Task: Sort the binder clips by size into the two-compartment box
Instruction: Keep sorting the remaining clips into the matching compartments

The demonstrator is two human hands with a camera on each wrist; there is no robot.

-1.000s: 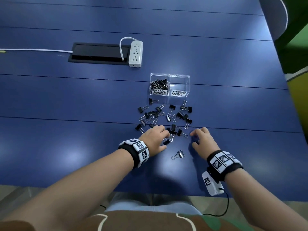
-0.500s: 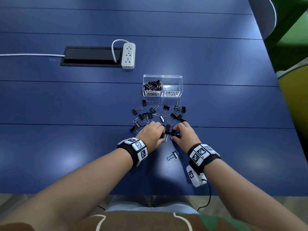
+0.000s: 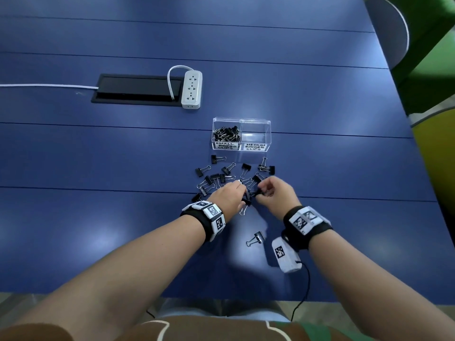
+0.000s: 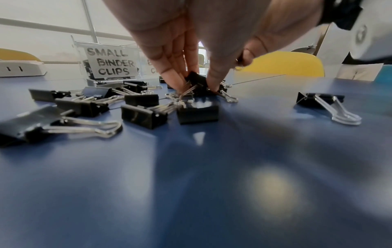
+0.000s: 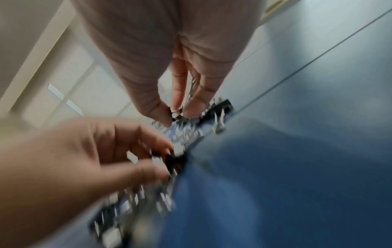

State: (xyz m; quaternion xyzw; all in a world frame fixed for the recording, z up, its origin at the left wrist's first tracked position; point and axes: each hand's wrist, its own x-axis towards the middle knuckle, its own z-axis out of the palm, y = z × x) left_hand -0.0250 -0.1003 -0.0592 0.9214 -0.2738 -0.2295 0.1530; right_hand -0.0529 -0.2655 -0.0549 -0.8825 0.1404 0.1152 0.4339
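Note:
A clear two-compartment box stands on the blue table. Its left side, labelled small binder clips, is heaped with clips; the right side, labelled medium, holds none that I can see. Several black binder clips lie scattered in front of the box. My left hand reaches into the near edge of the pile, and in the left wrist view its fingers and thumb pinch a black clip. My right hand, close beside it, pinches a clip between thumb and fingers, slightly above the table.
One clip lies alone near my right wrist. A white power strip and a black cable hatch sit at the back left. A grey chair back stands past the table's right edge. The near table edge runs under my forearms.
Both hands have moved forward into the pile. The right hand has come in leftward beside the left, and its fingers have gone from spread on the table to pinching a clip.

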